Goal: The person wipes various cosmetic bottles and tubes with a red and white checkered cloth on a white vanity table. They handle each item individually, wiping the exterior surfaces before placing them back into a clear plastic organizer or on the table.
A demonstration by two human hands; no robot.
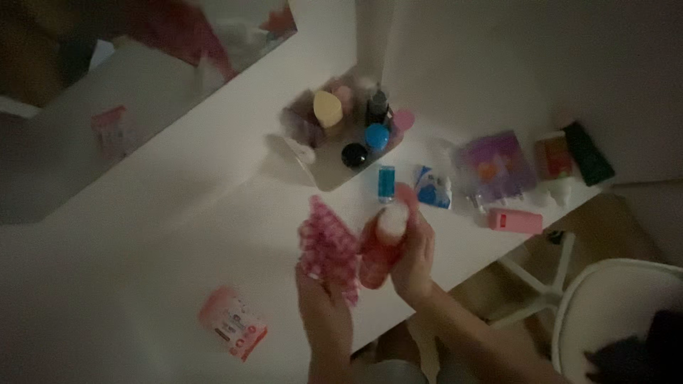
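Observation:
The view is dim and blurred. My left hand (pixel 321 302) holds a pink patterned cloth or pouch (pixel 329 249) up over the white table (pixel 163 235). My right hand (pixel 414 256) grips a red-pink bottle (pixel 378 252) with a pale white top (pixel 393 217), tilted close against the pink cloth. Both hands hover above the table's near edge.
A clear organiser (pixel 348 128) with sponges, small bottles and jars stands at the back. A blue tube (pixel 386 185), a blue-white packet (pixel 434 188), a purple pack (pixel 496 167), a pink box (pixel 515 221) and a dark box (pixel 588 153) lie right. A pink packet (pixel 233 323) lies front left. White chair (pixel 612 313) at right.

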